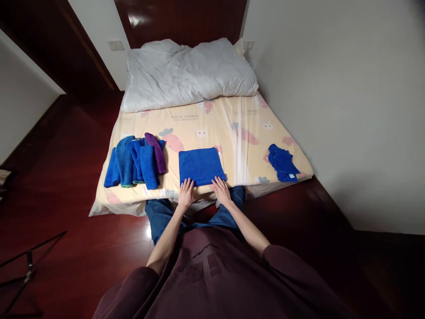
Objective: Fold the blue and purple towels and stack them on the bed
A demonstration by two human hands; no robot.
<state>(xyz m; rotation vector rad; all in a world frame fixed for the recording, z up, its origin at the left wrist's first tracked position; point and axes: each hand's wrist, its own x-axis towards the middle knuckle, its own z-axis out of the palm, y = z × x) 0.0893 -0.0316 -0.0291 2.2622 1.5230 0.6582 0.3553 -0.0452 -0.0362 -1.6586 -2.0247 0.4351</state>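
Observation:
A blue towel (201, 164) lies flat as a rectangle near the front edge of the bed. On its near left corner rests my left hand (186, 193), fingers stretched out. My right hand (221, 189) touches the near right corner, its fingers also extended. Left of the towel is a group of rolled towels (148, 167), several blue or teal and one purple roll (156, 153). A crumpled blue towel (282, 161) with a small white label lies farther right.
The bed (206, 124) has a yellow sheet with carrot and rabbit prints. A folded white quilt (189, 73) lies at its head. A wall (338, 110) runs along the right. Dark tripod legs (29, 261) stand on the red floor at left.

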